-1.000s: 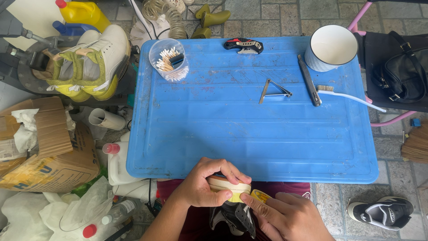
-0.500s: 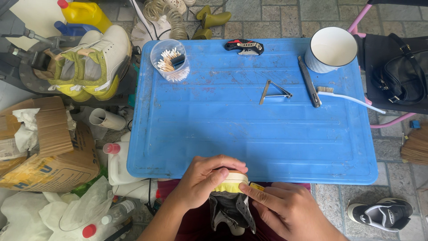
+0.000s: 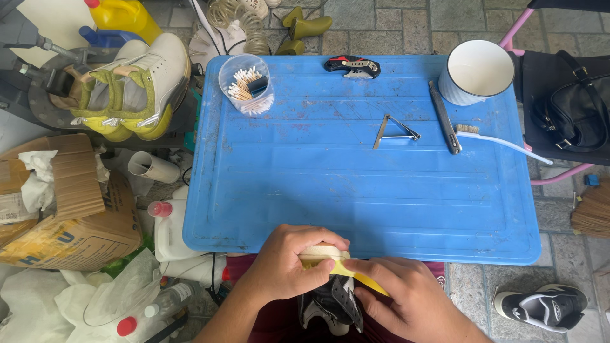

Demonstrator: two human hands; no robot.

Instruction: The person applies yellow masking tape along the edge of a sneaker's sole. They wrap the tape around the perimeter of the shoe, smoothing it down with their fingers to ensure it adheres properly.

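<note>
Below the blue plastic bench (image 3: 356, 184), both hands clamp a black-and-white shoe with a yellow sole (image 3: 333, 298).
Left hand (image 3: 286, 263) and right hand (image 3: 406, 298) pinch its stiff, light sole edge.

This looks like a street-side or courtyard shoe-cleaning and repair spot, set up on stone paving (image 3: 394, 25). A low blue plastic table (image 3: 356, 190) serves as the workbench, scuffed and stained. On it lie a toothbrush (image 3: 502, 141), a folding knife (image 3: 352, 65), metal tweezers (image 3: 394, 130), a cup of cotton swabs (image 3: 246, 84) and a white enamel mug (image 3: 476, 71). A pair of white and yellow-green sneakers (image 3: 130, 86) waits beside the table, a black sneaker (image 3: 546, 307) lies on the ground, and torn cardboard boxes (image 3: 63, 209), plastic bottles (image 3: 166, 228) and a yellow jug (image 3: 124, 16) crowd the floor.
</note>
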